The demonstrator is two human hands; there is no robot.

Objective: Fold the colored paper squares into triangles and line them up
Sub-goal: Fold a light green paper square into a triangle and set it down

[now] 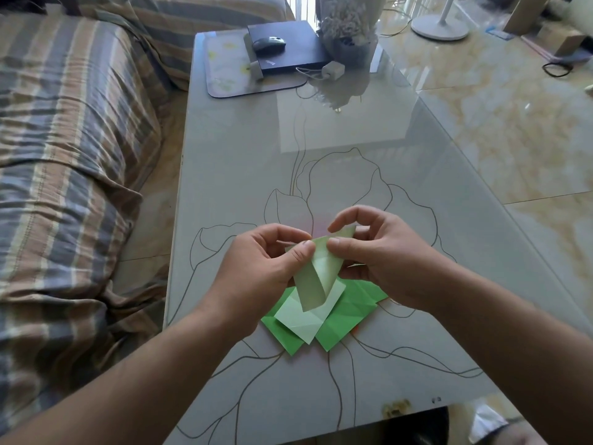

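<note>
Head view: both hands fold a pale green sheet in the air above the stack.

We see the left hand (272, 255) and the right hand (369, 248) each pinching the top edge of the pale green paper (316, 277), thumbs and forefingers closed on it; its lower half curls down, lifted clear of the table (369, 175). Beneath it lies a loose pile: another pale green square (305, 319) on top of bright green sheets (346, 313), overlapping, creased, none yet set in a row. We judge the step to be mid-fold on a single sheet, with the task still early. The next move likely calls for matching opposite corners, then pressing the crease flat on the glass. We cannot tell whether the corners already meet.
</note>
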